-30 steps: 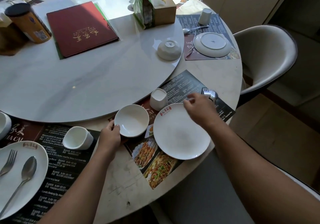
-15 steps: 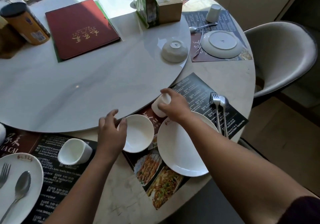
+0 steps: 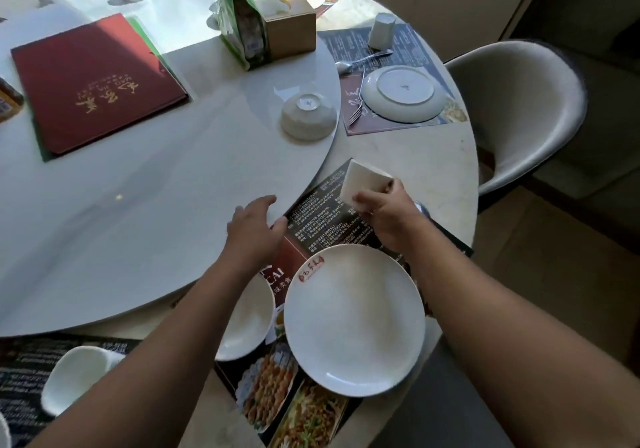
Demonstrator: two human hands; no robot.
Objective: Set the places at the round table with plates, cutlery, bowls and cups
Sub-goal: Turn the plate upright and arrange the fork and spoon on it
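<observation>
**A:** Cup [image 3: 363, 184] in the right hand [image 3: 388, 217], lifted clear of the printed placemat [image 3: 325, 225], fingers clamped round its side and the whole thing tipped over on a slant. Why tipped?

**B:** Likely being turned upright, or carried to its spot beyond the plate; which of the two cannot be told. The left hand [image 3: 254, 231] holds nothing: fingers spread, hovering at the rim of the turntable [image 3: 138, 239], close above the mat.

**A:** And the rest of this place?

**B:** White plate [image 3: 353, 323] sits face up on the mat, logo towards the table's centre, so a diner would read it the right way round. The bowl [image 3: 247, 323] lies just beside it on the left, partly hidden under the left forearm. The cutlery is mostly behind the right wrist; only a glint shows.

**A:** The next seat along?

**B:** Not yet laid, by the look of it. Its far plate [image 3: 403, 94] and far cup [image 3: 381, 31] rest upside down on their mat, a fork [image 3: 358, 104] and spoon [image 3: 360, 59] loose alongside, and an upturned bowl [image 3: 308, 116] waits on the turntable's edge, within reach for that place
</observation>
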